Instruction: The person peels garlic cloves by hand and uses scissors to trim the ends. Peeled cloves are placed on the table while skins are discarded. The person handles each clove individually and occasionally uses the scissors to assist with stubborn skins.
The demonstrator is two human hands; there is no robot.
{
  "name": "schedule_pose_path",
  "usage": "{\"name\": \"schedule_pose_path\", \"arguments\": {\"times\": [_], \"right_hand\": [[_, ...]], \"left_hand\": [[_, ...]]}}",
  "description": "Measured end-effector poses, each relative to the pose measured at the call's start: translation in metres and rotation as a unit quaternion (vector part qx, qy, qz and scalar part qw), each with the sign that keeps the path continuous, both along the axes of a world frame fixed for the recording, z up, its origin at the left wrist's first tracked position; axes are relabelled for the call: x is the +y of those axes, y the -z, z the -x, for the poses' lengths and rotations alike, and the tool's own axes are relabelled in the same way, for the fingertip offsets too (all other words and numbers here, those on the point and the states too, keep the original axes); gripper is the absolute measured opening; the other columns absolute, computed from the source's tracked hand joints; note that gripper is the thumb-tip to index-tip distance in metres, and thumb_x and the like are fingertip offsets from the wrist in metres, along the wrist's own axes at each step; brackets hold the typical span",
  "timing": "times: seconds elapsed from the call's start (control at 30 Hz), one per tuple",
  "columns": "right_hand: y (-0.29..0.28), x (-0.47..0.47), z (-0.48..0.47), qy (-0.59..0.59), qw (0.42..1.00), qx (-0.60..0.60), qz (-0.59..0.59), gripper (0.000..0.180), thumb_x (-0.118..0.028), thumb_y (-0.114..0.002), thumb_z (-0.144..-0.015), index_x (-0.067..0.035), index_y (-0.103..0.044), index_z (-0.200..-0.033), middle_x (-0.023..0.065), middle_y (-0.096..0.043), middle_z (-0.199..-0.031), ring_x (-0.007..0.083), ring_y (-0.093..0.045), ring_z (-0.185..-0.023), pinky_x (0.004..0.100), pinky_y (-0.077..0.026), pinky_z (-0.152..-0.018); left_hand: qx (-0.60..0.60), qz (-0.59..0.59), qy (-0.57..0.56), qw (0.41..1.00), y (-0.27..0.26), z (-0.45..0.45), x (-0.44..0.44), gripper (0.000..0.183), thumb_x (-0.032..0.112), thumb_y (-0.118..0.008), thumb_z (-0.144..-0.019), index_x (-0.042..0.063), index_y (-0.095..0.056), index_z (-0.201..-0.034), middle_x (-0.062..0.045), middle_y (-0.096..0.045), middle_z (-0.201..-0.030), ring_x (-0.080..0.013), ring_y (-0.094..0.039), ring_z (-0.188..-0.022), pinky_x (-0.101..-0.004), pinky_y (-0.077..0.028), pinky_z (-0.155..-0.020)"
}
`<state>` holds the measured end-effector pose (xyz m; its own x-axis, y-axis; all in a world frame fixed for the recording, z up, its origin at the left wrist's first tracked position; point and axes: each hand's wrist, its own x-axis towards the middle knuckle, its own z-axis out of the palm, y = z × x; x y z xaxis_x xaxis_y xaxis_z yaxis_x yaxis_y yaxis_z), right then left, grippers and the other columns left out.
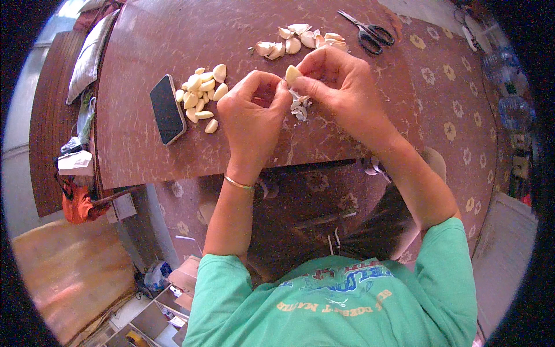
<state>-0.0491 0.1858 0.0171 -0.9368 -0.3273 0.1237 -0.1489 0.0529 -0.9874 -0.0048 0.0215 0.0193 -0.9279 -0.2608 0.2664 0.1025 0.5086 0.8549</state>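
Between the thumb and fingers of my right hand [336,82] is a pale garlic clove [293,73]. My left hand [260,97] meets it at the clove's lower left, thumb and forefinger pinched together; whether a bit of skin is between them cannot be seen. Below the clove lies a small heap of papery garlic skins [300,106]. Peeled garlic cloves [195,93] form a pile left of my left hand. Unpeeled garlic cloves [292,45] lie in a loose row beyond my hands.
A smartphone [167,110] lies beside the peeled pile on the marbled reddish table [130,143]. Black-handled scissors [368,34] lie partly spread at the far right. The table's near edge runs below my wrists. Left of the table are a cushion [89,60] and an orange cloth [78,201].
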Motion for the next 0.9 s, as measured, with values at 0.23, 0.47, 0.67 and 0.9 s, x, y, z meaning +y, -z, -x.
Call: {"name": "schedule_pose_path", "arguments": {"times": [0.23, 0.47, 0.67, 0.9], "right_hand": [[0.002, 0.007, 0.009, -0.050, 0.984, -0.101, 0.141, 0.016, -0.011, -0.071, -0.099, 0.001, -0.070, -0.109, 0.0071, -0.074, -0.102, 0.0137, -0.071, -0.090, 0.0278, -0.059, -0.082], [0.004, 0.015, 0.012, -0.128, 0.941, -0.195, 0.246, 0.022, -0.012, -0.070, -0.099, 0.002, -0.069, -0.116, 0.0074, -0.074, -0.109, 0.0144, -0.070, -0.096, 0.0288, -0.058, -0.085], [0.006, 0.012, 0.010, -0.130, 0.940, -0.203, 0.243, 0.024, -0.012, -0.068, -0.100, 0.001, -0.068, -0.120, 0.0073, -0.072, -0.112, 0.0145, -0.070, -0.098, 0.0291, -0.057, -0.087], [-0.001, 0.010, 0.006, -0.121, 0.961, -0.165, 0.188, 0.019, -0.011, -0.068, -0.100, -0.001, -0.070, -0.116, 0.0052, -0.073, -0.108, 0.0133, -0.069, -0.097, 0.0283, -0.056, -0.087]], "left_hand": [[-0.016, 0.006, 0.019, 1.000, 0.000, 0.001, -0.004, 0.013, 0.010, -0.077, -0.091, 0.000, -0.072, -0.084, -0.005, -0.070, -0.071, -0.0090, -0.064, -0.063, -0.0270, -0.052, -0.060], [0.141, 0.008, 0.054, 0.989, -0.001, 0.003, -0.005, 0.014, 0.008, -0.081, -0.087, 0.004, -0.074, -0.098, -0.005, -0.072, -0.095, -0.0122, -0.070, -0.079, -0.0257, -0.059, -0.064], [0.177, 0.012, 0.064, 0.982, -0.005, 0.002, 0.002, 0.019, 0.007, -0.082, -0.085, 0.007, -0.075, -0.103, -0.005, -0.071, -0.101, -0.0128, -0.073, -0.081, -0.0268, -0.062, -0.066], [0.190, 0.033, 0.055, 0.980, 0.001, 0.002, -0.002, 0.017, 0.007, -0.082, -0.085, 0.006, -0.074, -0.100, -0.006, -0.072, -0.100, -0.0155, -0.075, -0.080, -0.0277, -0.063, -0.066]]}}
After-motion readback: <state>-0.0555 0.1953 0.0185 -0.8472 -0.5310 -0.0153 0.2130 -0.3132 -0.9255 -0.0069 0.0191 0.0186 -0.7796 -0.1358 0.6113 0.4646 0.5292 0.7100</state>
